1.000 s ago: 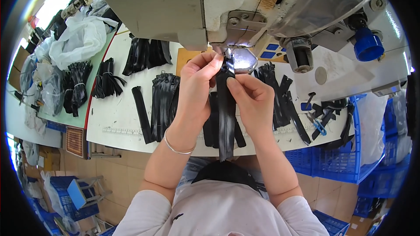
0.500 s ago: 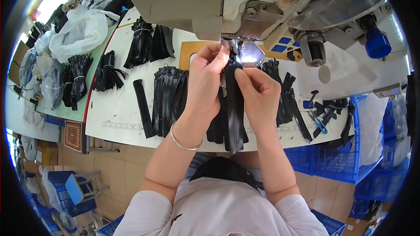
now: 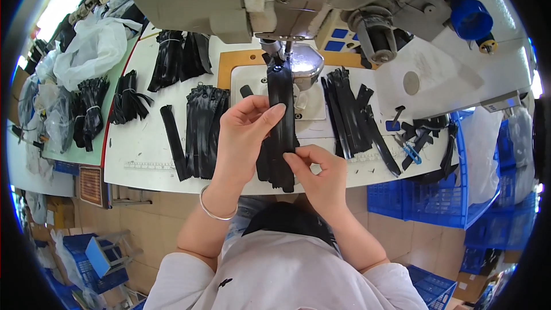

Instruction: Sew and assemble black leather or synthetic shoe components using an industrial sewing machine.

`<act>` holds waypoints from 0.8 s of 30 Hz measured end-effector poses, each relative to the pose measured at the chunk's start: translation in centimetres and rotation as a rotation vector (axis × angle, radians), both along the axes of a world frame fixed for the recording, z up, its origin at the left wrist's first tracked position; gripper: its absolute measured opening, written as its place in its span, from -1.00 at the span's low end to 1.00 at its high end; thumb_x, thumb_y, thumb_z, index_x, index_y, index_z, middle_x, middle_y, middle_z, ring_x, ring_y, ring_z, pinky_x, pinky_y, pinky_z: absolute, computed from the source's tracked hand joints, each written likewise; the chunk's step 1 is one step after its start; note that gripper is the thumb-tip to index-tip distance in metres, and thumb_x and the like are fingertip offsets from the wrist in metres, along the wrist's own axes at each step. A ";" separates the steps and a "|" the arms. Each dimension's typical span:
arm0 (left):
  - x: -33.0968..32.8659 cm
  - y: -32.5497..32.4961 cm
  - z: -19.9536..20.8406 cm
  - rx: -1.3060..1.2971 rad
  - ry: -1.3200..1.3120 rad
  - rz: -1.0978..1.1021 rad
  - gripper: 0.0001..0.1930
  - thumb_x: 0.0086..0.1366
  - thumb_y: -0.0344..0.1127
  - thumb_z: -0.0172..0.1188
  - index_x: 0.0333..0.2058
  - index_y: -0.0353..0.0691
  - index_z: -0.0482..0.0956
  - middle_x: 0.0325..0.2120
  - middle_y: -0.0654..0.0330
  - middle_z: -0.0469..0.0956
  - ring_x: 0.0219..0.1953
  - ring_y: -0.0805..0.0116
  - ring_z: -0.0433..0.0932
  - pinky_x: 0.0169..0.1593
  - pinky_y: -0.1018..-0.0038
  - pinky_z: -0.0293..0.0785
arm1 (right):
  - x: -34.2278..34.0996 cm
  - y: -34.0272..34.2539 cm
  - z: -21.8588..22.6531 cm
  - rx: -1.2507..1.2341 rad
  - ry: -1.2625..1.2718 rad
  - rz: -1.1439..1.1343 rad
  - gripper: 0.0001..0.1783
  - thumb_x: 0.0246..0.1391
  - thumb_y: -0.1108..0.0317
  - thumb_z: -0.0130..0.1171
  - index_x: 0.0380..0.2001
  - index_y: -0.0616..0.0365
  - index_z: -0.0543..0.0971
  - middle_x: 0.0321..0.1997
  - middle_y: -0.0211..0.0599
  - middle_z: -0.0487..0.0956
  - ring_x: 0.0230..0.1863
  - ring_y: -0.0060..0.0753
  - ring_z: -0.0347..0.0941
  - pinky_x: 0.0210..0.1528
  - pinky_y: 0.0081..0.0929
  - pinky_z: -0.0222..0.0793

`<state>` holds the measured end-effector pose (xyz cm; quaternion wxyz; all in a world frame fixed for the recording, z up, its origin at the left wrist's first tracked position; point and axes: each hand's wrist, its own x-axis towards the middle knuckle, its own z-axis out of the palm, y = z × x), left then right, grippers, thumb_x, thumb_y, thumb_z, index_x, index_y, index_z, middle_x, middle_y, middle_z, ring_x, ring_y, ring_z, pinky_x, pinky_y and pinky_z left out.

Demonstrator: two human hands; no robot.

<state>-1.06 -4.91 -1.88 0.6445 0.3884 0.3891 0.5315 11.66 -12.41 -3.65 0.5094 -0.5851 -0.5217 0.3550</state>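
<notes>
A black zipper (image 3: 281, 89) runs lengthwise toward me from under the needle of the sewing machine (image 3: 297, 8). My left hand (image 3: 242, 138) pinches its left side about halfway along, thumb on top. Lower down, near the zipper's near end, my right hand (image 3: 321, 179) grips the right edge between thumb and fingers. The machine's lamp lights a shiny metal part (image 3: 306, 64) beside the needle. Beneath the held zipper, more black strips show in part. Rows of black zippers (image 3: 202, 123) lie left of my left hand, and another bunch (image 3: 348, 112) lies to the right.
Tied black bundles (image 3: 167, 60) sit at the back left. Blue-handled snips (image 3: 411, 154) and black scraps (image 3: 427, 136) lie at the right. A blue crate (image 3: 419, 204) stands off the right edge, and plastic bags (image 3: 92, 46) are piled at far left.
Both hands have drawn back from the needle toward me along the zipper, the right one farther. The zipper's upper end now shows at the needle. The whole view has shifted slightly.
</notes>
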 end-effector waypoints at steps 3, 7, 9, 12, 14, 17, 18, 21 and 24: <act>-0.2 0.2 -1.0 -0.034 -0.035 0.000 -0.91 0.17 -0.40 0.30 -0.39 -0.23 0.56 -0.56 0.45 0.50 -0.57 0.77 0.31 -0.51 0.77 0.17 | 0.1 -0.2 0.2 -0.009 0.029 0.023 -0.85 0.01 0.47 0.26 -0.42 0.38 0.57 -0.59 -0.39 0.53 -0.52 -0.72 0.37 -0.46 -0.69 0.27; 0.1 0.0 -1.0 -0.056 -0.102 0.006 -0.91 0.17 -0.39 0.31 -0.40 -0.21 0.56 -0.58 0.45 0.50 -0.61 0.76 0.30 -0.54 0.77 0.16 | 0.1 -0.4 0.0 0.035 0.037 0.027 -0.86 0.00 0.47 0.26 -0.40 0.36 0.58 -0.57 -0.27 0.54 -0.57 -0.61 0.39 -0.50 -0.63 0.29; 0.2 -0.2 -0.8 -0.059 -0.126 0.001 -0.91 0.16 -0.39 0.31 -0.40 -0.21 0.57 -0.59 0.45 0.50 -0.61 0.76 0.31 -0.54 0.78 0.16 | 0.1 -0.6 0.0 0.030 0.037 0.009 -0.86 0.00 0.47 0.26 -0.41 0.37 0.57 -0.58 -0.28 0.53 -0.57 -0.62 0.38 -0.51 -0.64 0.27; 0.4 -0.2 -0.8 -0.047 -0.131 0.014 -0.91 0.16 -0.39 0.31 -0.41 -0.21 0.57 -0.59 0.45 0.50 -0.61 0.76 0.31 -0.55 0.78 0.16 | 0.1 -0.6 -0.1 0.050 0.019 0.003 -0.86 0.01 0.47 0.25 -0.41 0.37 0.58 -0.60 -0.30 0.52 -0.58 -0.65 0.35 -0.51 -0.65 0.26; 0.4 0.2 -0.7 -0.039 -0.137 0.017 -0.91 0.17 -0.38 0.31 -0.41 -0.22 0.57 -0.59 0.44 0.51 -0.62 0.76 0.32 -0.55 0.79 0.17 | 0.0 -0.3 0.2 0.058 0.022 -0.003 -0.86 0.01 0.47 0.25 -0.41 0.37 0.58 -0.60 -0.32 0.50 -0.58 -0.67 0.33 -0.51 -0.66 0.25; 0.3 1.1 0.0 -0.028 -0.152 0.010 -0.91 0.18 -0.38 0.30 -0.41 -0.23 0.56 -0.58 0.42 0.52 -0.62 0.75 0.35 -0.55 0.79 0.18 | -0.2 0.4 1.0 0.071 0.011 -0.008 -0.86 0.03 0.46 0.24 -0.40 0.37 0.57 -0.61 -0.34 0.48 -0.57 -0.70 0.30 -0.51 -0.68 0.23; 0.2 1.5 0.3 -0.022 -0.159 0.005 -0.91 0.18 -0.38 0.29 -0.41 -0.23 0.56 -0.57 0.41 0.53 -0.61 0.75 0.36 -0.54 0.79 0.19 | -0.2 0.9 1.2 0.080 0.000 0.000 -0.86 0.04 0.46 0.23 -0.40 0.37 0.57 -0.62 -0.36 0.47 -0.57 -0.72 0.29 -0.51 -0.68 0.22; 0.2 2.6 1.2 0.013 -0.150 -0.013 -0.89 0.19 -0.35 0.28 -0.42 -0.23 0.56 -0.55 0.38 0.55 -0.61 0.74 0.40 -0.54 0.79 0.21 | -0.3 2.2 1.8 0.116 0.017 -0.004 -0.86 0.05 0.46 0.22 -0.40 0.36 0.57 -0.63 -0.36 0.46 -0.58 -0.73 0.26 -0.52 -0.68 0.21; 0.4 4.0 2.2 0.034 -0.008 0.044 -0.87 0.18 -0.32 0.27 -0.41 -0.24 0.55 -0.63 0.43 0.46 -0.64 0.73 0.29 -0.56 0.73 0.12 | -0.2 3.8 2.2 0.161 0.007 -0.020 -0.85 0.06 0.44 0.21 -0.40 0.35 0.57 -0.66 -0.38 0.44 -0.60 -0.75 0.22 -0.54 -0.67 0.18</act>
